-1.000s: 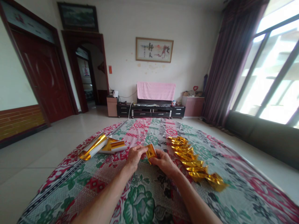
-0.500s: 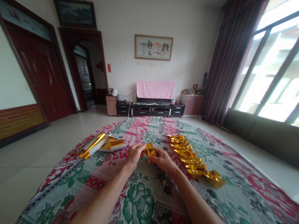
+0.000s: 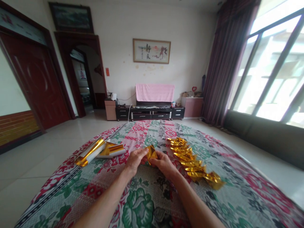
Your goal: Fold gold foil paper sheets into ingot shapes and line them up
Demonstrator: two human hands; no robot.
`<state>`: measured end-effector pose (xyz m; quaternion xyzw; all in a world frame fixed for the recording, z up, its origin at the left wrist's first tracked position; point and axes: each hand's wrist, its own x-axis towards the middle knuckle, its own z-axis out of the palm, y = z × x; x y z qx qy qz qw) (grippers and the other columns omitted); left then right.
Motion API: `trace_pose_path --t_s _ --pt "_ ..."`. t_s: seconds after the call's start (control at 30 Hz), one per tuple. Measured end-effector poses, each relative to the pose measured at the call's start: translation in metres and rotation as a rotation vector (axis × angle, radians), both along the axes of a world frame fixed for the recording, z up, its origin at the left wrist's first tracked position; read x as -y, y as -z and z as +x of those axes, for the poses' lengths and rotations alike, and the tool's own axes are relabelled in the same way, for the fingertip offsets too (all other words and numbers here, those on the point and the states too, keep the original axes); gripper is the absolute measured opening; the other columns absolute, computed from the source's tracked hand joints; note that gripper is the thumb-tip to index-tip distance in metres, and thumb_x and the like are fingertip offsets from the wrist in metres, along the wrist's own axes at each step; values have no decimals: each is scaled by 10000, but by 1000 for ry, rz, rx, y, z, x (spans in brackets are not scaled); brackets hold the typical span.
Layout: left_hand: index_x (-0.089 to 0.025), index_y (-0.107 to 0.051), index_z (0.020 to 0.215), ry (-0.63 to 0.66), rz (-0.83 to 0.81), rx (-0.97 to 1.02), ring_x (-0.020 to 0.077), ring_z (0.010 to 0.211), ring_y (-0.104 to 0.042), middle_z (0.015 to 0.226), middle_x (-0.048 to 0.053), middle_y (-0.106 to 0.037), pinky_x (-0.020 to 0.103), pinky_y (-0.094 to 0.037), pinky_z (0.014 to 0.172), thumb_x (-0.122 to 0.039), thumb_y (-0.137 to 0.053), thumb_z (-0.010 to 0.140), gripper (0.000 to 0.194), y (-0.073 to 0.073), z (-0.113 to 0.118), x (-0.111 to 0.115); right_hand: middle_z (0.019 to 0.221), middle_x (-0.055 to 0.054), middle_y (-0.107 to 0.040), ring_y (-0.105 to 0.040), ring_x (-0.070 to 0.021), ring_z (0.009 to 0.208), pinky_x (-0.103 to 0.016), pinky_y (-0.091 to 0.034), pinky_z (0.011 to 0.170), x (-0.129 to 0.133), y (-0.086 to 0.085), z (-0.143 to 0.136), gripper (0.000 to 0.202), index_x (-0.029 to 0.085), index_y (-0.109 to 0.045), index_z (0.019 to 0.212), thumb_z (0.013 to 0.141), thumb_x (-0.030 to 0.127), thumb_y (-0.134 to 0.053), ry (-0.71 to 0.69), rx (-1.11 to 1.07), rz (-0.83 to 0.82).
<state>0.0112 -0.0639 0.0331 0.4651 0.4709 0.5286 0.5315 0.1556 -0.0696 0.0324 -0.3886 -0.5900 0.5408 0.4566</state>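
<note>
A small folded piece of gold foil point(image 3: 151, 153) is held up over the middle of the patterned cloth. My left hand point(image 3: 137, 160) pinches its left side, and my right hand point(image 3: 163, 162) grips its lower right edge with the thumb in front. To the right, a slanting row of several folded gold foil pieces point(image 3: 187, 155) lies on the cloth. Rolled gold and white foil sheets point(image 3: 91, 152) rest at the left, beside more loosely rolled foil point(image 3: 112, 149).
The floral cloth point(image 3: 139, 205) covers a rounded surface. Beyond it stand a low black cabinet point(image 3: 150, 114) and a pink-cloth-covered object point(image 3: 155, 93). A dark curtain point(image 3: 219, 69) and windows are on the right, doorways on the left.
The view has shifted slightly. My left hand's fingers have moved in closer on the foil piece and now cover more of its left side. My right hand keeps its grip.
</note>
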Motion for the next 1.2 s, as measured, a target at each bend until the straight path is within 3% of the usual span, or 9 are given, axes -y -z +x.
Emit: trace_pose_path --t_s 0.27,0.43,0.8,1.03,1.2 --pt "-120 -640 700 56 24 -14 82 477 -476 551 4 -577 202 -359 488 -320 -711 580 243 1 -2 1 560 59 -473 -367 -68 493 -205 -277 484 -4 5 0 250 166 -540 747 604 323 -671 2 -15 -11" --pt "-125 -599 622 -13 53 -50 80 455 -451 509 -11 -552 206 -339 474 -301 -682 592 197 4 1 -1 572 55 -493 -379 -70 497 -209 -284 489 -5 6 -1 290 165 -568 788 595 344 -690 -11 -38 -22" --pt "-147 -600 624 -53 14 -57 92 443 -468 499 -11 -547 206 -334 450 -425 -668 604 287 1 1 0 574 52 -511 -387 -71 496 -205 -287 484 -2 3 -2 262 167 -575 775 593 324 -679 -17 -30 -15" --pt "-142 -591 616 -127 67 -53 68 395 -420 436 -36 -501 191 -307 426 -377 -651 616 243 2 3 -2 574 49 -520 -387 -71 494 -200 -268 462 -1 2 -2 250 161 -588 791 604 311 -660 -23 34 2" --pt "-136 -602 633 -106 56 -42 78 418 -450 458 -25 -525 194 -327 436 -414 -660 615 284 1 2 -2 574 49 -525 -399 -75 497 -202 -277 471 -3 5 -1 222 167 -580 777 613 295 -655 -27 16 -4"
